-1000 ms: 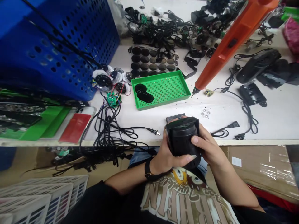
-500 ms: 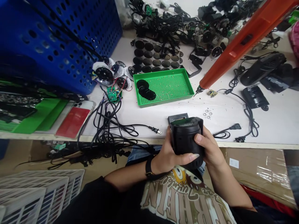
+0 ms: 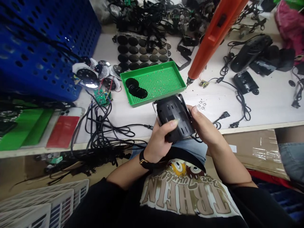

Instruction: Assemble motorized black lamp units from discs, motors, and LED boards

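Both hands hold a black plastic device housing (image 3: 174, 117) with slotted vents, just above the table's front edge. My left hand (image 3: 160, 139), with a watch on the wrist, wraps around its lower left side, the thumb lying across the face. My right hand (image 3: 205, 128) grips its right side, fingers closed behind it. The housing is tilted, its slotted face turned up toward me.
A green perforated tray (image 3: 163, 79) with black discs lies behind the housing. An orange electric screwdriver (image 3: 212, 34) hangs tip-down beside it. Small washers (image 3: 201, 104), tangled black cables (image 3: 104, 129), a blue crate (image 3: 45, 47), a red phone (image 3: 63, 129) and black parts (image 3: 251, 52) crowd the table.
The housing has been turned over in my hands and lifted toward the tray, so its slotted face now shows. The view has shifted left.
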### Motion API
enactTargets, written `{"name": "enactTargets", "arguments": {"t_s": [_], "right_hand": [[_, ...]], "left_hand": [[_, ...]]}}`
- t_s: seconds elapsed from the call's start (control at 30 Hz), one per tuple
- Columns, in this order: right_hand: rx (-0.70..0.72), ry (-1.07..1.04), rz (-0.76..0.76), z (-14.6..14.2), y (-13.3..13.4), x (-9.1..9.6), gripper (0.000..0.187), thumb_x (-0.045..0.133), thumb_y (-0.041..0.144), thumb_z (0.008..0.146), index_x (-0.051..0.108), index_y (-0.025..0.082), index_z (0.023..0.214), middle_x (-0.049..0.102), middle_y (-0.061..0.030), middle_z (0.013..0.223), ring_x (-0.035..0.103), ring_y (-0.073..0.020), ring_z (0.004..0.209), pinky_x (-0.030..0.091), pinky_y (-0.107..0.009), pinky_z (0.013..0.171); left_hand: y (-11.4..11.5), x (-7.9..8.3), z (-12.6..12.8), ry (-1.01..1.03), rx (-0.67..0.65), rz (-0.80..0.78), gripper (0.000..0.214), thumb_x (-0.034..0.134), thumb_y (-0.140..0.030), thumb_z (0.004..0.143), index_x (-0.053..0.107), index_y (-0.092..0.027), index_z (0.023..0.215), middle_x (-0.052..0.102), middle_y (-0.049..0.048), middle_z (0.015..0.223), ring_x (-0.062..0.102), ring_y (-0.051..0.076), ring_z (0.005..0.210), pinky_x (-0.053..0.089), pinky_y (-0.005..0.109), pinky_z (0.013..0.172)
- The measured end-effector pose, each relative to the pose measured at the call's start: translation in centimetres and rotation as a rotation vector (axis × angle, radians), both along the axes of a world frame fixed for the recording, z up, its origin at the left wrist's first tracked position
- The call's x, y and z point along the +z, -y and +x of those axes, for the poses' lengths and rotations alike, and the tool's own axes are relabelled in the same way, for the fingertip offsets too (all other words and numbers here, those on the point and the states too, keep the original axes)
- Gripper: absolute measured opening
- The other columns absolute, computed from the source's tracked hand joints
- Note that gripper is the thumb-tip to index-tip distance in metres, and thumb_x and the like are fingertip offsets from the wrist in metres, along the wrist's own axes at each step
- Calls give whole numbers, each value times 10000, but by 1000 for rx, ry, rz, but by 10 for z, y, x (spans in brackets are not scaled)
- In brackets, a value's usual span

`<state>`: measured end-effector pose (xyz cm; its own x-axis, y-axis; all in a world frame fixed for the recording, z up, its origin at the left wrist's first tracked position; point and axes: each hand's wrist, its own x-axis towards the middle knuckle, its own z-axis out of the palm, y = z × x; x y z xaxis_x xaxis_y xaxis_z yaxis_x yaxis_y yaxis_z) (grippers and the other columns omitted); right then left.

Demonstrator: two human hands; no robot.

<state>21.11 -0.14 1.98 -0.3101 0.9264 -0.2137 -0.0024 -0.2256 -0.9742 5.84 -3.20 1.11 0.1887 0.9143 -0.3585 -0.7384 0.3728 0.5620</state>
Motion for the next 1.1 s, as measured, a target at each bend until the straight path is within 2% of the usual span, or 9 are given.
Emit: {"name": "enactTargets", "arguments": {"t_s": [0.1, 0.2, 0.37, 0.5, 0.7, 0.83, 0.97, 1.03, 1.1], "right_hand": [[-60, 103, 79, 8, 3, 7, 609, 493, 732, 981, 628, 287, 1375, 671, -71, 1385, 691, -250, 1150, 584, -450, 986], [-147, 185, 274, 10, 13, 9, 428, 584, 575, 1008, 646, 286, 1317, 630, -74, 1389, 692, -222, 1127, 579, -418, 972], [-228, 510, 712, 1, 32, 4, 144, 710, 337, 947, 637, 227, 1004, 664, -40, 952, 654, -190, 881, 545, -348, 786], [-192, 682, 873, -10, 39, -4, 36, 617, 190, 973, 595, 218, 972, 660, -24, 840, 602, -151, 700, 482, -296, 637], [-194, 874, 1134, -12, 35, -10, 128, 580, 84, 962, 621, 204, 970, 719, -60, 885, 637, -168, 736, 445, -300, 607], [-167, 1033, 1310, -10, 30, -18, 121, 605, 98, 959, 614, 201, 898, 694, -44, 812, 552, -161, 657, 367, -320, 561], [-133, 1018, 1326, -9, 27, -20, 210, 575, 76, 961, 562, 223, 812, 640, -23, 747, 496, -163, 635, 327, -328, 551], [-75, 870, 1157, -7, 26, -13, 169, 563, 109, 984, 568, 225, 861, 640, -20, 779, 544, -168, 699, 395, -312, 607], [-35, 616, 866, -2, 26, -6, 44, 583, 221, 1010, 585, 229, 967, 661, -39, 924, 615, -184, 863, 495, -318, 742]], "left_hand": [[-11, 4, -4, 21, 14, -27, 440, 826, -358, 751, 720, -157, 1128, 782, 88, 1092, 732, 297, 1100, 588, 432, 994], [-16, 3, -9, 28, 32, -18, 371, 772, -391, 804, 740, -141, 1076, 790, 84, 1042, 742, 267, 1058, 585, 398, 991], [-19, 4, -13, -4, 114, -16, 282, 753, -377, 829, 757, -164, 1014, 790, 49, 984, 752, 222, 971, 580, 360, 972], [-19, 5, -12, -5, 140, -4, 257, 765, -381, 816, 757, -174, 968, 785, 45, 1002, 738, 203, 966, 573, 358, 989], [-15, 1, -8, -44, 229, 34, 253, 802, -372, 768, 731, -188, 927, 776, 37, 991, 722, 194, 955, 568, 357, 991], [-14, -1, -6, -73, 280, 35, 281, 815, -333, 762, 715, -195, 986, 772, 40, 983, 717, 201, 1028, 550, 364, 1029], [-15, -5, -9, -108, 259, 34, 317, 812, -325, 744, 714, -190, 1013, 770, 57, 963, 697, 261, 1175, 534, 413, 1071], [-15, -8, -13, -113, 246, 55, 359, 809, -321, 727, 715, -192, 1049, 777, 58, 977, 704, 288, 1175, 546, 446, 1062], [-13, -11, -17, -127, 232, 77, 425, 810, -312, 714, 710, -202, 1113, 786, 52, 1020, 723, 291, 1137, 562, 451, 1043]]}}
